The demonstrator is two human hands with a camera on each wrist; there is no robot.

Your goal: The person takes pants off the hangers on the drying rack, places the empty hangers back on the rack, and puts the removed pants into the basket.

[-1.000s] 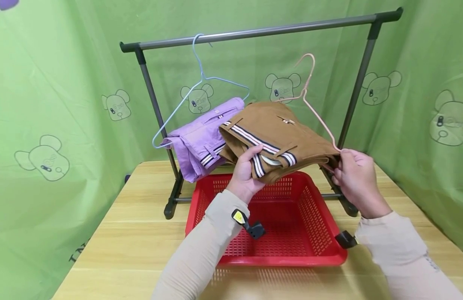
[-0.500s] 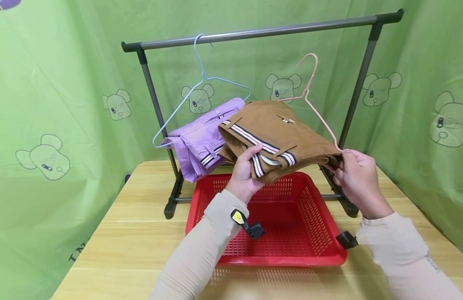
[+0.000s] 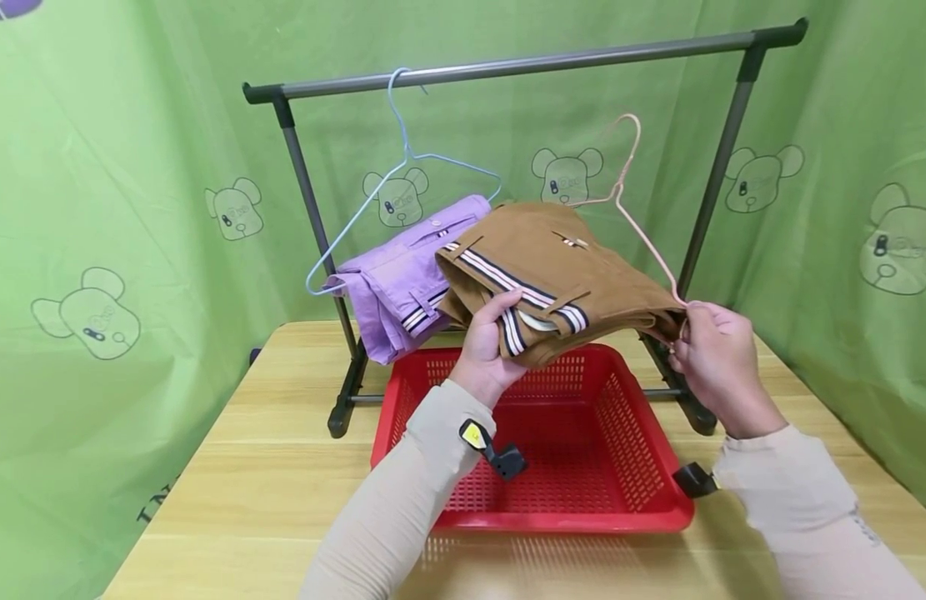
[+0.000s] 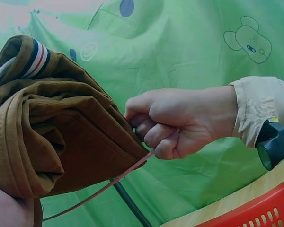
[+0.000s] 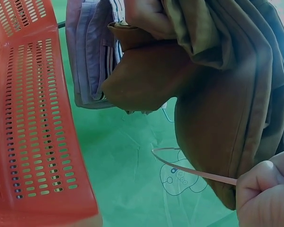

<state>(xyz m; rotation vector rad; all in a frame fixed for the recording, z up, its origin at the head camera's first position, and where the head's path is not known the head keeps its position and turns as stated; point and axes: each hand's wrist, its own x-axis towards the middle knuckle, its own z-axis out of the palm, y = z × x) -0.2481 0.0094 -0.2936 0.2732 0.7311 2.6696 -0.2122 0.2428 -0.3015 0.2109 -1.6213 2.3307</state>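
Note:
Folded brown trousers (image 3: 538, 258) with a striped waistband are held up over the red basket. My left hand (image 3: 488, 346) grips them at the waistband, thumb on top and fingers hidden beneath. A pink wire hanger (image 3: 643, 237) passes through the trousers, its hook free in the air below the rail. At the hanger's right corner my right hand (image 3: 713, 358) pinches the wire beside the trousers' edge. The left wrist view shows that right hand (image 4: 165, 123) with curled fingers and the pink wire (image 4: 104, 189) running under the cloth.
Purple trousers (image 3: 402, 267) hang on a blue hanger (image 3: 357, 212) from the rack's rail (image 3: 523, 68), left of and partly behind the brown pair. Below the hands, a red basket (image 3: 568, 522) stands on the wooden table (image 3: 267, 467), between the rack's feet. Green curtain surrounds the table.
The pink hanger's hook has dropped slightly and shifted a little to the right. Both hands keep their grip and have hardly moved.

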